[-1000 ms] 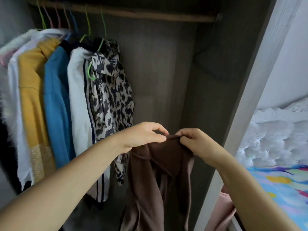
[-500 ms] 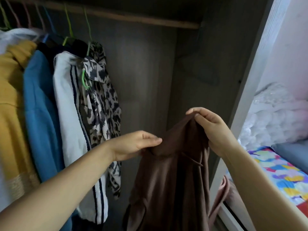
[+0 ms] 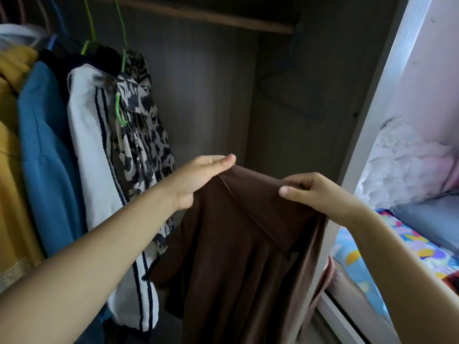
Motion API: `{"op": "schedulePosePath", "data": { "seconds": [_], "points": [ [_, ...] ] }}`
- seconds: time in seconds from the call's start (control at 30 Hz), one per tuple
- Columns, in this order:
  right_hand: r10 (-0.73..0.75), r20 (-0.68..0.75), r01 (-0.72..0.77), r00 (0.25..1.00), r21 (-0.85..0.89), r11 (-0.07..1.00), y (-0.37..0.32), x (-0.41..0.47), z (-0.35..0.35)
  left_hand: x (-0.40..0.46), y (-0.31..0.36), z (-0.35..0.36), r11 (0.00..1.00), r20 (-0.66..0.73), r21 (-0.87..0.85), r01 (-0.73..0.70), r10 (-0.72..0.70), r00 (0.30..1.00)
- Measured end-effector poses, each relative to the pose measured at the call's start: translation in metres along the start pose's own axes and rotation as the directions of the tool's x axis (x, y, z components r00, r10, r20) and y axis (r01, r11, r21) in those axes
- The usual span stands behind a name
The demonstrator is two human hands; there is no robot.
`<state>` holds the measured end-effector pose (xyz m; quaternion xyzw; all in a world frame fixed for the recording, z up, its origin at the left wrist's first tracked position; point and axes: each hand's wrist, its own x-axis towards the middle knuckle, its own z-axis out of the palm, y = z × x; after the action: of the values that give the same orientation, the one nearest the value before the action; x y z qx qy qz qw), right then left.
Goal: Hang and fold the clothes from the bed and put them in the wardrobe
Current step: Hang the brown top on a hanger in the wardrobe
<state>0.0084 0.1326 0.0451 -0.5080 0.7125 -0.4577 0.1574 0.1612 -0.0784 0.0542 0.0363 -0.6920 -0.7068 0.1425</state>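
**Brown top held up at the open wardrobe**

Both hands hold a brown top point(image 3: 238, 244) by its upper edge in front of the open wardrobe point(image 3: 211, 100). The left hand point(image 3: 198, 177) is at the top's left corner, fingers nearly straight and pointing right, with the cloth caught between thumb and fingers; how firmly it pinches cannot be told. The right hand point(image 3: 315, 192) is at the right corner, its fingers curled over the edge and gripping the fabric. The edge runs stretched between the two hands, and the rest of the top hangs down loosely in folds, a sleeve trailing at lower left.

Inside the wardrobe a wooden rail point(image 3: 198, 17) runs across the top. On its left part hang several clothes on hangers: a leopard-print blouse point(image 3: 146, 135) on a green hanger point(image 3: 120, 110), nearest the brown top; then a white jacket with dark stripes point(image 3: 92, 155), a blue garment point(image 3: 44, 155) and a yellow one point(image 3: 10, 170) at the far left. The right part of the rail is bare.

Right of the wardrobe's white frame point(image 3: 382, 100) is a bed with a colourful sheet point(image 3: 367, 264), and a white fluffy blanket point(image 3: 402, 170) is at its head.
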Motion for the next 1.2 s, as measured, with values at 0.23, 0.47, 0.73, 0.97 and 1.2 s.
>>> {"op": "schedulePosePath", "data": {
  "seconds": [0.23, 0.47, 0.73, 0.97, 1.2],
  "points": [
    [-0.130, -0.525, 0.185, 0.841, 0.054, 0.981, -0.003, 0.002, -0.025, 0.002, -0.027, 0.002, 0.634, 0.048, 0.765, 0.114, -0.233, 0.971],
    [0.171, -0.825, 0.272, 0.538, 0.363, 0.891, -0.003, -0.024, -0.049, 0.013, -0.061, -0.030, 0.649, -0.219, 0.699, 0.300, -0.205, 0.954],
    [0.040, -0.503, -0.127, 0.863, -0.140, 0.982, 0.023, -0.037, -0.031, 0.027, -0.035, 0.028, 0.952, -0.107, 0.267, -0.147, 0.181, 0.978],
    [0.079, -0.280, -0.150, 0.957, -0.241, 0.959, 0.011, -0.015, 0.044, 0.040, -0.033, 0.082, 0.894, 0.030, 0.412, -0.177, 0.181, 0.983],
    [0.136, -0.098, -0.157, 0.986, -0.259, 0.953, -0.005, -0.005, 0.038, 0.041, -0.047, 0.076, 0.958, -0.183, 0.274, -0.088, 0.142, 0.973]
  ]
}}
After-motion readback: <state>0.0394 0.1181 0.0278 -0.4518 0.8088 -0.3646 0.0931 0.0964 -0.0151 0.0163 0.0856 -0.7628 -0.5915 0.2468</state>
